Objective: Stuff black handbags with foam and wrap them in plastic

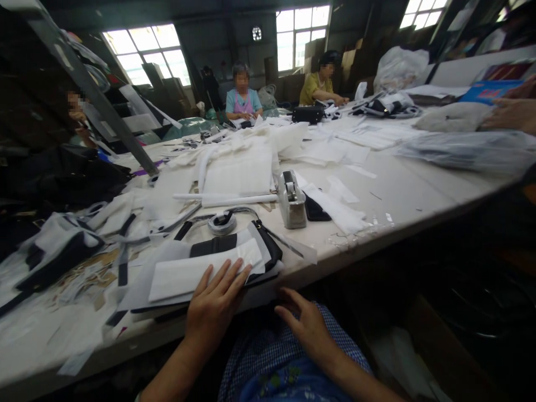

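Note:
My left hand point(218, 296) lies with fingers stretched out on a folded white foam sheet point(180, 277). Under that sheet is a black handbag point(272, 248), lying flat near the table's front edge on more white wrapping. A wrapped, coiled strap point(221, 223) rests just behind the bag. My right hand point(307, 324) hovers over my lap, just off the table edge, its fingers apart and nothing in them. Beyond the bag stands a tape dispenser point(292, 201), with a black flat piece point(315, 207) beside it.
White foam sheets point(238, 167) are heaped across the table's middle. A slanted metal post point(113, 111) rises at left, near a wrapped black bag point(58, 257) and paper scraps point(84, 282). Plastic-wrapped goods point(469, 149) lie at right. Co-workers point(243, 100) sit along the far side.

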`<state>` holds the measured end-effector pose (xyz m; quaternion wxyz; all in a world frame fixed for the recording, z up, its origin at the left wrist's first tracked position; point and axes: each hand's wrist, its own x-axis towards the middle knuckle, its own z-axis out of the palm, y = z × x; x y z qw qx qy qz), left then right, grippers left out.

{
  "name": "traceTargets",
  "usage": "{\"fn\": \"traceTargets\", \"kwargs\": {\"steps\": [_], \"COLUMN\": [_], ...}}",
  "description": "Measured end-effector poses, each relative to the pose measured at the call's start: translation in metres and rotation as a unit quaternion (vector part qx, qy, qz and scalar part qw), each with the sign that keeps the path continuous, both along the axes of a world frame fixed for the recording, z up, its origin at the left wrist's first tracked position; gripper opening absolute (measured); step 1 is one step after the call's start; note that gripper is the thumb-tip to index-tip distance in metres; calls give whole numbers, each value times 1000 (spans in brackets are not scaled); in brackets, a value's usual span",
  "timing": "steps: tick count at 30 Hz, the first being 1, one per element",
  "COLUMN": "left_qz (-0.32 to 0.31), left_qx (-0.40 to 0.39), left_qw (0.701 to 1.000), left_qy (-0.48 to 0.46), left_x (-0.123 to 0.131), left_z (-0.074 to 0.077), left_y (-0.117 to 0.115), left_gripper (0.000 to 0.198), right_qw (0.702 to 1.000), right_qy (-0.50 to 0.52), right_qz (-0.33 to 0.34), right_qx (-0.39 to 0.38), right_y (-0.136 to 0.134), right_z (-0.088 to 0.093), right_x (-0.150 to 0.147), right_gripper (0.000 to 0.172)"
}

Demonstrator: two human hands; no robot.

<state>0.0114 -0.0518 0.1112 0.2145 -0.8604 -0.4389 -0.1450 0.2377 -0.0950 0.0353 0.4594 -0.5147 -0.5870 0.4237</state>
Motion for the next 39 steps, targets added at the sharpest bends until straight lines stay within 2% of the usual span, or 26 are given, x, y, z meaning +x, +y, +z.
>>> {"fn": "traceTargets", "kwargs": {"steps": [4, 8, 12, 16, 21, 31, 37, 39], "left_qz": [-16, -21, -16, -7, -1, -14, 0, 2], "left_qx": [0, 11, 21, 21, 18, 37, 19, 15], "left_qw": [1000, 1000, 1000, 999, 998, 997, 997, 997], "left_qy": [1, -8, -15, -31, -63, -71, -72, -72], "left_x": [-2, -3, -3, 0, 3, 6, 6, 5], "left_z": [-1, -4, -6, -6, -6, -4, -7, -9], "left_y": [3, 3, 2, 1, 0, 1, 0, 0], "left_gripper": [51, 51, 50, 46, 40, 38, 39, 40], "right_qw": [994, 976, 967, 953, 948, 935, 940, 939], "right_qy": [76, 148, 160, 193, 177, 203, 207, 216], "right_qz": [12, 37, 60, 70, 85, 87, 92, 93], "right_qx": [-79, -152, -190, -224, -249, -277, -256, -250], "right_y": [11, 19, 12, 3, -4, -17, -18, -16], "right_z": [-8, -5, 5, 18, 25, 22, 34, 37], "right_x": [-29, -42, -33, -16, -4, -11, -5, 0], "right_gripper": [48, 36, 43, 44, 46, 50, 44, 47]}}
